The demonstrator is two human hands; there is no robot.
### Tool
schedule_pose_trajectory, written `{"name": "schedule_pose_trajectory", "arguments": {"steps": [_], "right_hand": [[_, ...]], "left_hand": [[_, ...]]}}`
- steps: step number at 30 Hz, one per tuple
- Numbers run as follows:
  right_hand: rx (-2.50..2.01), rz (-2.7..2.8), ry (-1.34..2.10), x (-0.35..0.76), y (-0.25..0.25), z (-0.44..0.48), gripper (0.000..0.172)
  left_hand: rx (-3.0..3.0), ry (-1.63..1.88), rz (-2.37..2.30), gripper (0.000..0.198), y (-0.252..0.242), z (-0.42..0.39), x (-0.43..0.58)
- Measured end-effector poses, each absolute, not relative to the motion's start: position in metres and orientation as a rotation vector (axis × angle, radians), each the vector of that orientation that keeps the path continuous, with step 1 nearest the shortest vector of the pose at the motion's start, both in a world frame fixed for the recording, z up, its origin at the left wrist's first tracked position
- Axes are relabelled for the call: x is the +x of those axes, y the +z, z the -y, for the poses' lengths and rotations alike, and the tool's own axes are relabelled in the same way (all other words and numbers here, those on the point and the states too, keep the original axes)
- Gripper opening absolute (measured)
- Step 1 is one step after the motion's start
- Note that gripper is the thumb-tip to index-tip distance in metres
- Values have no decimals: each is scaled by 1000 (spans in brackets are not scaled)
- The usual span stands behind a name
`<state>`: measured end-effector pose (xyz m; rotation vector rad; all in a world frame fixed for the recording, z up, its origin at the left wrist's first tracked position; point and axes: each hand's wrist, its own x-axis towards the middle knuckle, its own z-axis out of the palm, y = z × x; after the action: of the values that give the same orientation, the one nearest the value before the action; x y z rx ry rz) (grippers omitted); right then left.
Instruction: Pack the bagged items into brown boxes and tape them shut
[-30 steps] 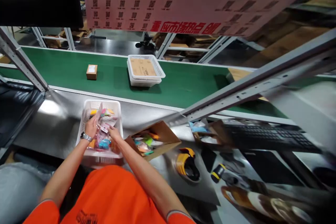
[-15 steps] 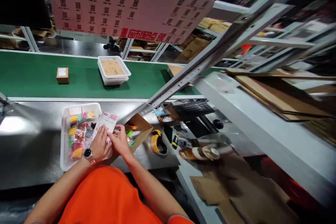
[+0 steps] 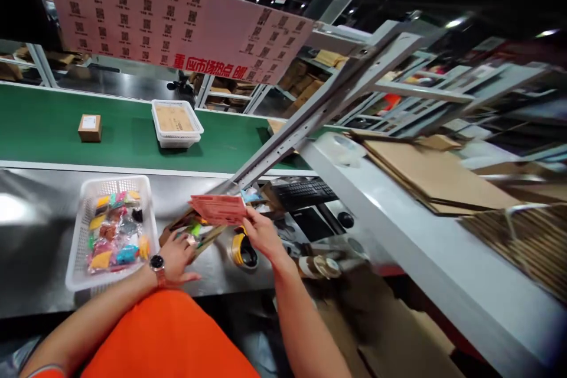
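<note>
My right hand [image 3: 264, 237] pinches a pink printed paper slip [image 3: 219, 209] by its right end, above an open cardboard box [image 3: 211, 240]. My left hand [image 3: 178, 257], with a watch on the wrist, lies at the near left side of that box. Its fingers are spread over the box's edge, the thumb pointing right. Green and yellow bits show inside the box, partly hidden by the slip and the hand. To the left stands a white plastic basket [image 3: 75, 248] holding several small clear bags of coloured pieces [image 3: 127, 254].
Right of the box is a tape roll [image 3: 243, 250] with yellow and black on it. Behind runs a green conveyor [image 3: 124, 147] with a small carton [image 3: 90, 128] and stacked white trays [image 3: 177, 139]. A slanted metal post [image 3: 283, 144] and a white shelf [image 3: 398, 218] rise at right.
Both hands have left the basket's right edge. The right hand has carried the paper slip rightward over the box; the left hand has let go and moved onto the box. The view has turned right.
</note>
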<state>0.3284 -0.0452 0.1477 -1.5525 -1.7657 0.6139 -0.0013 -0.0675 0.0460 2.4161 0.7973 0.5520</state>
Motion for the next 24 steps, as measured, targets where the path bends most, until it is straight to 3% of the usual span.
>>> {"name": "schedule_pose_trajectory", "arguments": {"steps": [5, 8, 14, 20, 24], "right_hand": [[-1367, 2248, 505, 331, 109, 19, 45], [-1333, 2438, 413, 310, 93, 3, 51], [-1551, 2969, 354, 250, 99, -19, 45], [-1552, 3070, 358, 222, 110, -29, 31], [-1555, 3033, 303, 229, 106, -12, 37]], "left_hand": [[2442, 467, -1045, 20, 34, 73, 16], [2545, 349, -1041, 21, 35, 74, 6], [2684, 181, -909, 17, 45, 75, -21], [2674, 145, -921, 15, 43, 75, -33], [2658, 91, -1075, 17, 37, 81, -48]]}}
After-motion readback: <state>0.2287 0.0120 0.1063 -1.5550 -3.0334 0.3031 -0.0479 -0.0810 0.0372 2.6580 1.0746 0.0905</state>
